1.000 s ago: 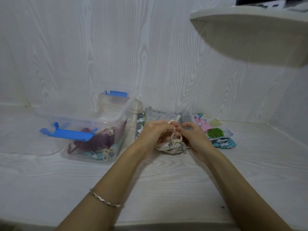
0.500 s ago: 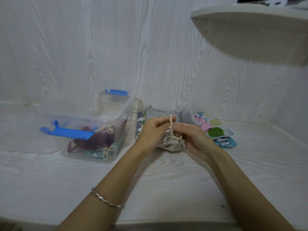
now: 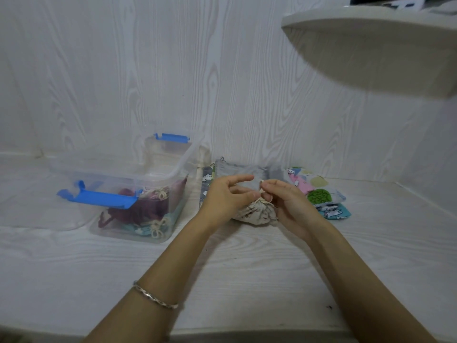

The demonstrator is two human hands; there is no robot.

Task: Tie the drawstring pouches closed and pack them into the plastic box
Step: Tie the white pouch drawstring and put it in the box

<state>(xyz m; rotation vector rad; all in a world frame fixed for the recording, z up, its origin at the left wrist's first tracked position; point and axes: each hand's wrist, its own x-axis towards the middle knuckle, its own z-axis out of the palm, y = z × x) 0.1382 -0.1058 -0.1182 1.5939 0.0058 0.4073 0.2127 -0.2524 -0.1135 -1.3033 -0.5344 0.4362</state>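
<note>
While a bracelet (image 3: pixel 155 297) is sitting on the left wrist nearest the camera, both forearms are reaching out over the table (image 3: pixel 247 268) to a cream pouch (image 3: pixel 254 214) that is resting on it between the hands. The right hand (image 3: pixel 289 204) is pinching the cord (image 3: pixel 265 200) just above the pouch's gathered neck with thumb and forefinger, and the left hand (image 3: pixel 227 194) is touching that neck with its thumb, forefinger stretched straight, though whether it is gripping the cord I cannot tell. Further back, flat pouches (image 3: pixel 247 170) are lying piled near the wall with colourful pouches (image 3: pixel 319 194) to their right, and the plastic box (image 3: pixel 138 184) is standing to the left, holding tied pouches (image 3: pixel 148 209).
</note>
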